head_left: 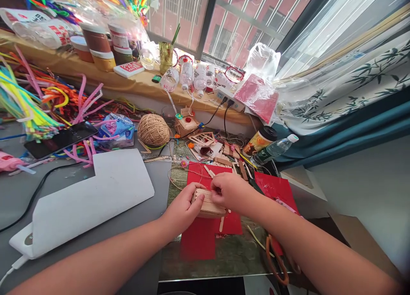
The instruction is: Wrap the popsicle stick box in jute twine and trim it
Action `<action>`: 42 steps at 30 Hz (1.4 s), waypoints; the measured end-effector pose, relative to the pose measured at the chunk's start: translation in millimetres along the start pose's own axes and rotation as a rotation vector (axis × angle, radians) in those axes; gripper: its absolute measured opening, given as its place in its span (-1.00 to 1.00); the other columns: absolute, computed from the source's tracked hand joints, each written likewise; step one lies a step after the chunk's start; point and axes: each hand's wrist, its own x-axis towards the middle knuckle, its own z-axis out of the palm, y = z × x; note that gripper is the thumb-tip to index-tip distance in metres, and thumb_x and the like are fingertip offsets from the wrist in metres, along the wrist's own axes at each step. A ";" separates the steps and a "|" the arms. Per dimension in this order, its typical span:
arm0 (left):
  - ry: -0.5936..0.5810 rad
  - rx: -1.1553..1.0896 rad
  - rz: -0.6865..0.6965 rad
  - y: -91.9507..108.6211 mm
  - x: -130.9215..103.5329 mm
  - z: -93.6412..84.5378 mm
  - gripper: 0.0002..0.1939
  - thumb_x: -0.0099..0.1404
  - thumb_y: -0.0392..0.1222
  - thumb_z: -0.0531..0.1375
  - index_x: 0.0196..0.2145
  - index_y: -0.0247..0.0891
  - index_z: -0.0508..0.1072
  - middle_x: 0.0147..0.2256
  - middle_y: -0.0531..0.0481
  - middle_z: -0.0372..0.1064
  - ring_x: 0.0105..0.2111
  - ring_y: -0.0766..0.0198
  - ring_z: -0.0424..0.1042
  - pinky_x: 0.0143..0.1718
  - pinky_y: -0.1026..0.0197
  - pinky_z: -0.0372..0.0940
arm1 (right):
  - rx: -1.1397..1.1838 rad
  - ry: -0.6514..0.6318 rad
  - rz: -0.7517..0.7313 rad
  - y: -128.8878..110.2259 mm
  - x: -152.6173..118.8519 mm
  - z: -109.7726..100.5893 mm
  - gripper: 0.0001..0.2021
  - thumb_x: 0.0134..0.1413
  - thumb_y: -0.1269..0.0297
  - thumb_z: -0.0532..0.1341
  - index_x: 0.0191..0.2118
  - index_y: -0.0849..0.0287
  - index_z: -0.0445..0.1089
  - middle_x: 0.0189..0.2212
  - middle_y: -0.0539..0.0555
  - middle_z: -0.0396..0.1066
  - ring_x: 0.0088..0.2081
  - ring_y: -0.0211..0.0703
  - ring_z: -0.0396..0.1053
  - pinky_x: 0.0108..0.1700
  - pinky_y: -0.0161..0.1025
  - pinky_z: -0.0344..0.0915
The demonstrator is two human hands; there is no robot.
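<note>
A small box of pale craft sticks (209,204) is held just above red sheets (200,239) on the table. My left hand (187,204) grips the box's left side, its thumb on the stick top. Over the box's upper right edge is my right hand (226,190), its fingers pinched together; whatever lies between them is too small to make out. Thin twine (174,179) loops on the table to the left of the red sheet and runs toward the box.
A twine ball (153,130) and a white board (92,201) lie to the left. Loose sticks (224,158) are heaped behind the hands. A bottle (273,150) and cup (260,140) stand back right, orange-handled scissors (276,261) front right.
</note>
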 end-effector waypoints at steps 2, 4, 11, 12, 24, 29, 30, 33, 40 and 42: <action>0.000 0.005 0.002 0.4 -0.1 0.0 -0.69 0.55 0.05 0.03 0.06 -0.16 0.39 0.03 -0.12 0.47 0.04 0.03 0.43 0.11 0.04 0.27 | 0.053 0.009 0.045 -0.9 -0.3 0.4 -0.93 0.00 0.46 0.30 -0.43 0.20 0.52 -0.43 0.09 0.52 -0.36 -0.13 0.36 -0.28 -0.24 0.18; 0.002 0.009 -0.001 1.2 -0.2 0.0 -0.68 0.55 0.05 0.03 0.06 -0.16 0.39 0.03 -0.12 0.47 0.04 0.03 0.43 0.11 0.04 0.28 | 0.122 0.010 0.091 -0.1 -0.2 1.0 -0.94 -0.03 0.46 0.30 -0.45 0.19 0.50 -0.45 0.06 0.50 -0.39 -0.15 0.34 -0.32 -0.25 0.17; 0.003 0.050 -0.037 2.2 -1.5 -1.0 -0.65 0.54 0.09 0.03 0.07 -0.14 0.38 0.02 -0.11 0.47 0.00 0.03 0.43 0.06 0.05 0.29 | 0.421 0.029 0.248 28.1 9.1 7.8 -0.92 0.01 0.30 0.25 -0.46 0.13 0.41 -0.58 -0.07 0.37 -0.52 -0.24 0.26 -0.46 -0.30 0.15; 0.002 0.054 -0.042 2.0 -1.6 -1.2 -0.65 0.54 0.10 0.02 0.07 -0.14 0.38 0.01 -0.10 0.47 0.00 0.02 0.43 0.05 0.05 0.30 | 0.457 0.062 0.266 34.3 10.2 8.9 -0.90 0.07 0.26 0.21 -0.42 0.12 0.39 -0.58 -0.08 0.34 -0.53 -0.24 0.24 -0.47 -0.30 0.16; -0.010 0.072 -0.041 -1.1 -1.2 -3.4 -0.65 0.55 0.10 0.02 0.08 -0.12 0.38 0.00 -0.07 0.48 -0.01 0.05 0.45 0.05 0.07 0.31 | 0.400 0.225 0.093 51.8 -27.1 -5.2 -0.71 0.22 0.25 0.31 0.04 0.11 0.53 -0.11 0.12 0.55 -0.13 -0.06 0.46 -0.09 -0.18 0.36; -0.007 0.060 -0.021 -4.3 -0.1 -1.6 -0.64 0.55 0.11 0.03 0.10 -0.14 0.37 0.04 -0.12 0.47 0.03 0.01 0.43 0.13 0.03 0.30 | 0.124 -0.004 -0.046 25.7 -24.9 -5.3 -0.87 0.28 0.37 0.32 -0.19 0.17 0.66 -0.25 0.13 0.63 -0.18 -0.05 0.51 -0.08 -0.18 0.34; -0.010 0.055 -0.021 -4.5 -0.1 -1.4 -0.64 0.55 0.11 0.03 0.10 -0.14 0.37 0.05 -0.12 0.46 0.03 0.01 0.43 0.14 0.02 0.30 | 0.087 -0.027 -0.083 23.4 -22.1 -6.8 -0.86 0.29 0.38 0.31 -0.21 0.17 0.67 -0.26 0.13 0.63 -0.18 -0.05 0.52 -0.08 -0.19 0.34; -0.013 0.050 -0.023 -3.8 -0.2 -1.2 -0.63 0.56 0.11 0.02 0.10 -0.15 0.37 0.05 -0.13 0.46 0.04 0.00 0.43 0.14 0.01 0.30 | 0.000 -0.097 -0.208 21.4 -13.1 -15.0 -0.85 0.30 0.38 0.30 -0.24 0.19 0.67 -0.25 0.15 0.64 -0.19 -0.04 0.51 -0.11 -0.20 0.32; -0.004 0.064 -0.009 -0.2 1.1 -1.8 -0.65 0.56 0.09 0.03 0.08 -0.15 0.40 0.01 -0.11 0.50 0.01 0.02 0.47 0.07 0.07 0.34 | -0.109 -0.152 -0.219 10.3 1.9 -24.9 -0.81 0.10 0.48 0.31 -0.51 0.17 0.54 -0.46 0.10 0.55 -0.39 -0.12 0.37 -0.28 -0.23 0.18; -0.013 0.066 -0.009 0.2 0.7 -1.7 -0.65 0.55 0.08 0.03 0.08 -0.14 0.41 0.01 -0.10 0.51 0.01 0.02 0.47 0.05 0.08 0.34 | -0.090 -0.151 -0.216 9.0 5.3 -23.0 -0.81 0.03 0.51 0.31 -0.55 0.17 0.51 -0.49 0.08 0.52 -0.43 -0.15 0.31 -0.32 -0.22 0.14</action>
